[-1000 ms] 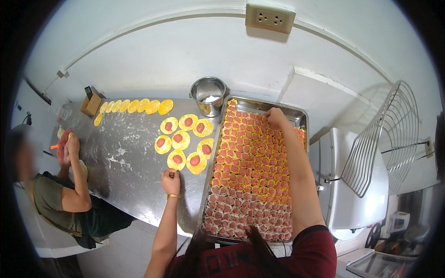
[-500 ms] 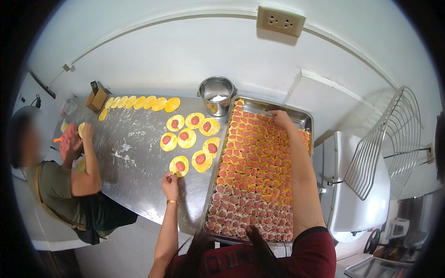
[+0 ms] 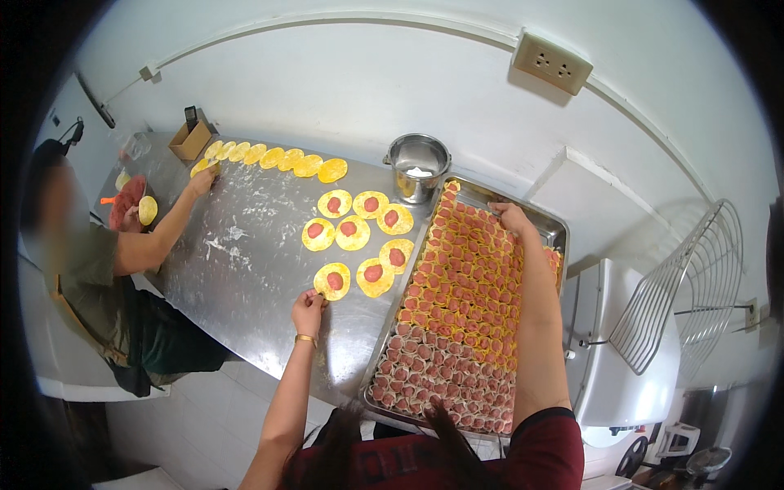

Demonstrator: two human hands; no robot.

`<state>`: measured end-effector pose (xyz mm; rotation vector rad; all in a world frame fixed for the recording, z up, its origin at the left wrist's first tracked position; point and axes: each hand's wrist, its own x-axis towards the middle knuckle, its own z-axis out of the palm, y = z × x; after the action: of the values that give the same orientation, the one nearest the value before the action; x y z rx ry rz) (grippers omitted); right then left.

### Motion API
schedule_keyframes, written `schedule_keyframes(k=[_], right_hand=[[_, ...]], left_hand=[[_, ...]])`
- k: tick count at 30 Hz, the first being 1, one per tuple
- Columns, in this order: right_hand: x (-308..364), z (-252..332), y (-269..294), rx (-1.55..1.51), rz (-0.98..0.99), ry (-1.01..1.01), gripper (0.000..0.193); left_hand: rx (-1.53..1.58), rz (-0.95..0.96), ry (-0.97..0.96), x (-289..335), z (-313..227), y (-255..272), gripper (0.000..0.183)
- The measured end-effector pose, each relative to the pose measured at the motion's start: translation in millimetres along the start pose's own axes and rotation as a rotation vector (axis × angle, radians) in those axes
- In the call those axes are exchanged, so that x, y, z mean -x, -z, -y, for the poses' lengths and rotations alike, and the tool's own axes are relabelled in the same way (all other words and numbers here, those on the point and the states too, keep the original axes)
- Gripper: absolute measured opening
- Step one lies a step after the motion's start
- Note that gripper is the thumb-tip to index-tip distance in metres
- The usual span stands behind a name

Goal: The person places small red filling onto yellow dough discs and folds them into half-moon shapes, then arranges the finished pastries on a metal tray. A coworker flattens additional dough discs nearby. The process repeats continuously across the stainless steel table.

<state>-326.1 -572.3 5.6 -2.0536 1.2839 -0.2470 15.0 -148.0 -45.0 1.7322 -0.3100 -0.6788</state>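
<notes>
My left hand [image 3: 309, 312] pinches the near edge of a round yellow dumpling wrapper [image 3: 343, 287] on the steel table. A pink lump of meat filling [image 3: 335, 281] sits on that wrapper. Across the tray, my right hand [image 3: 513, 219] has its fingers closed by the far row of dumplings; whatever is between the fingertips is hidden. The large metal tray [image 3: 558, 232] holds many small open-topped dumplings [image 3: 461, 273] in tight rows, yellow-skinned at the far end and whitish at the near end. Several more filled wrappers [image 3: 352, 233] lie left of the tray.
A steel bucket [image 3: 403, 180] with white contents stands behind the tray's far left corner. Plain yellow wrappers [image 3: 270, 158] line the table's back edge beside a cardboard box [image 3: 189, 140]. At left, a co-worker [image 3: 114, 261] handles wrappers near a bowl of meat [image 3: 122, 194]. A wire rack [image 3: 678, 286] juts out at right.
The view has shifted and tilted. My left hand stays at the wrapper's edge, and my right hand stays at the tray's far end. The co-worker's one hand has reached out to the back row of wrappers.
</notes>
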Motion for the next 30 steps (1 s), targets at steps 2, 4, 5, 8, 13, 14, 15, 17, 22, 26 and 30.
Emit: schedule_keyframes(k=[2,4,5,8,13,14,15,17,22,26,30], right_hand=[[-0.3,8.1,-2.1,0.064,0.043,-0.040,0.043],[1.1,15.0,-0.3,0.189,0.109,-0.104,0.044],[1.7,17.2,1.2,0.221,0.108,-0.074,0.043],[3.3,16.9,1.6,0.206,0.035,-0.037,0.039],[6.5,-7.3,3.2,0.256,-0.193,0.031,0.029],[5.5,-12.6,4.5,0.375,-0.180,-0.010,0.028],[4.4,-17.4,3.3,0.397,-0.141,-0.020,0.026],[0.4,-25.2,0.0,0.458,-0.082,-0.057,0.024],[-8.2,-36.3,-1.4,0.582,-0.129,0.137,0.022],[2.4,-17.8,4.1,0.340,-0.107,-0.119,0.026],[41.2,37.1,-9.1,0.041,-0.610,0.055,0.035]], left_hand=[[-0.030,0.012,0.007,-1.3,-1.5,0.0,0.018],[-0.065,0.022,0.013,-2.1,-1.8,-0.1,0.018],[-0.084,0.024,0.015,-2.7,-1.9,-0.3,0.017],[-0.152,0.047,0.011,-7.3,-2.7,0.0,0.016],[-0.062,-0.004,0.003,-9.5,-1.8,-2.1,0.014],[-0.043,-0.001,0.009,-9.7,-2.3,-2.6,0.014],[-0.003,0.005,0.039,-9.8,-3.3,-3.1,0.014],[0.101,0.015,0.074,-8.7,-6.3,-3.5,0.013],[0.275,0.082,0.144,-0.9,-16.2,-2.5,0.011],[0.342,0.124,0.148,1.5,-17.9,-1.1,0.015],[0.547,0.127,0.200,-4.5,-14.9,3.2,0.021]])
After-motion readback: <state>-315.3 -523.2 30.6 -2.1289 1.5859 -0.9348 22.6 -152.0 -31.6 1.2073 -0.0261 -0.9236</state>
